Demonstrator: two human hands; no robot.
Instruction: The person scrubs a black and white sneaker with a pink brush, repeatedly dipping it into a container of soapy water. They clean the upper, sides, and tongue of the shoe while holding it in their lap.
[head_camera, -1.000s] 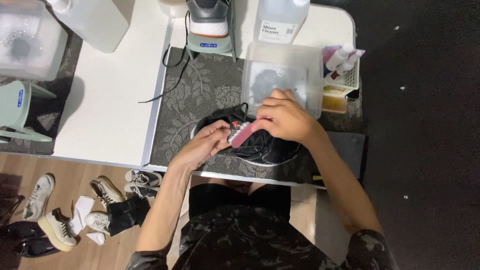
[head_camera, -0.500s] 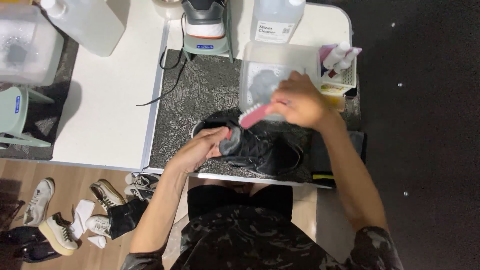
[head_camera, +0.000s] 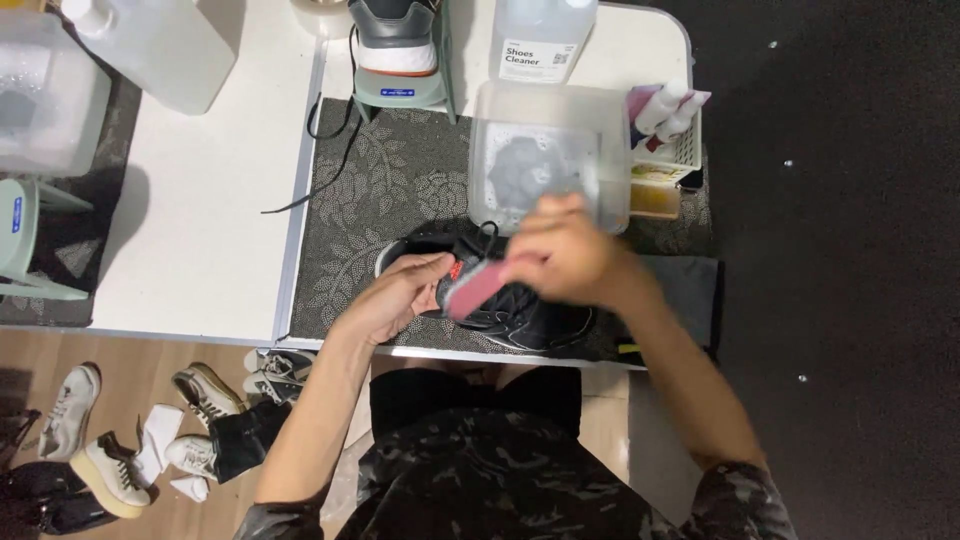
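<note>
1. Since half a second ago, my right hand has swung the pink oblong brush back from the clear plastic tub onto the black lace-up sneaker, clenched around its handle.
2. My left hand clasps the sneaker's toe end, steadying it on the dark leaf-patterned mat for scrubbing.

Black shoe: matt knit-like cloth upper, laces on top. Pink brush in right hand: looks plastic, blurred. Mat under shoe: dark woven cloth, pale leaf print, rough. Surface at 9 o'clock of mat: white, smooth, low sheen. Tub at 12 o'clock of shoe: clear plastic, cloudy. Bottle beyond it: translucent plastic, paper label. Floor at 8 o'clock: wood-look, smooth.
</note>
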